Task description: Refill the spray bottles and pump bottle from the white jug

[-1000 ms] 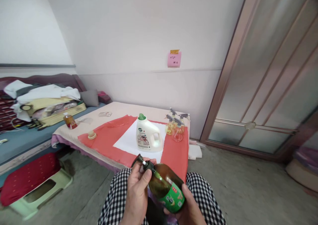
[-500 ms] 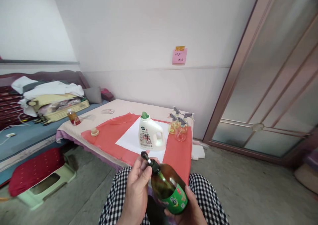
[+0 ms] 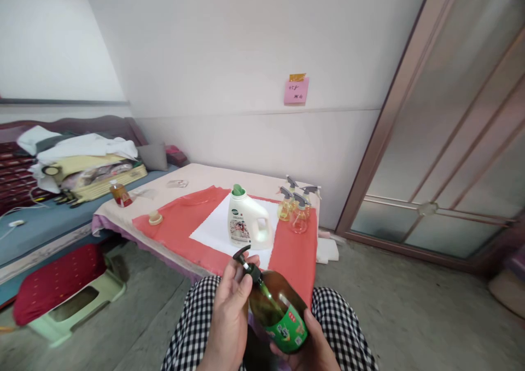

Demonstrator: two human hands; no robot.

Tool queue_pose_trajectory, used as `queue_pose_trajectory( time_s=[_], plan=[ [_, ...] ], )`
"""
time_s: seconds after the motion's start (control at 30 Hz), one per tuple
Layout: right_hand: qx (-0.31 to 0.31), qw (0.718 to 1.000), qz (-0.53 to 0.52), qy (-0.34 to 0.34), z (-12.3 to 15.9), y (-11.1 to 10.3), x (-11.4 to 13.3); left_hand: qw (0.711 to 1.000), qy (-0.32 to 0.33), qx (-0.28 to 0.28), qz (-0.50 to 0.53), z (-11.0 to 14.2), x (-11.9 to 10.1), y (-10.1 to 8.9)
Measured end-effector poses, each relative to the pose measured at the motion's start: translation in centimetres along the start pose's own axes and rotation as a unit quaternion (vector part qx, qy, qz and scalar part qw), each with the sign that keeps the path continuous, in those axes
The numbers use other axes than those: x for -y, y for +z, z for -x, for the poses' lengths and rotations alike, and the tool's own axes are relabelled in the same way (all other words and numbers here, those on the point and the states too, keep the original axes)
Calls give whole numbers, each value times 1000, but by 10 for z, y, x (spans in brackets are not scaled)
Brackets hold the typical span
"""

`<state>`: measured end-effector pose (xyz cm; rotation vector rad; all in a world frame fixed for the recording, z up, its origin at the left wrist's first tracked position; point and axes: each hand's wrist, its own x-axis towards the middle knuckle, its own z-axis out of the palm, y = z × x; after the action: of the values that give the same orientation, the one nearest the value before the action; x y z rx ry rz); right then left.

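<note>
A brown pump bottle (image 3: 273, 292) with a green label lies tilted over my lap, its black pump head up and to the left. My left hand (image 3: 232, 305) grips the pump's collar between thumb and fingers. Around the bottle's base, near the label, my right hand (image 3: 309, 338) is closed. Just beyond stands a white detergent jug (image 3: 241, 221) with a green spout and no cap on it, on a white cloth (image 3: 209, 229). A pale round cap (image 3: 155, 217) sits on the red cloth (image 3: 180, 210) to the left.
Several clear spray bottles (image 3: 298, 218) cluster at the table's right. An amber bottle (image 3: 120, 194) stands at its left edge, near a clear plastic piece (image 3: 177, 183). A stool with a red cover (image 3: 61, 278) is on the floor at left. A sliding door (image 3: 430, 141) is at right.
The pump's nozzle has swung round against the bottle and now points to the right. My left fingers have shifted slightly at the collar. The right hand keeps its hold.
</note>
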<state>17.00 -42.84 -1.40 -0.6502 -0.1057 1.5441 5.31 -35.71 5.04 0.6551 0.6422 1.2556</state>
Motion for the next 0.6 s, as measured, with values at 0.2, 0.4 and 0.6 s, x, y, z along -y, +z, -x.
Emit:
queue_pose_trajectory(
  time_s=[0.2,0.4,0.6],
  plan=[
    [-6,1000,-1,29,-8,-10,-1,1000,-3,-25,-10,-8,6,-4],
    [1,999,9,38,-19,-19,0,999,10,-30,-23,-17,12,-12],
    [42,994,33,95,-29,-23,-4,996,11,-15,-87,-26,16,-21]
  ],
)
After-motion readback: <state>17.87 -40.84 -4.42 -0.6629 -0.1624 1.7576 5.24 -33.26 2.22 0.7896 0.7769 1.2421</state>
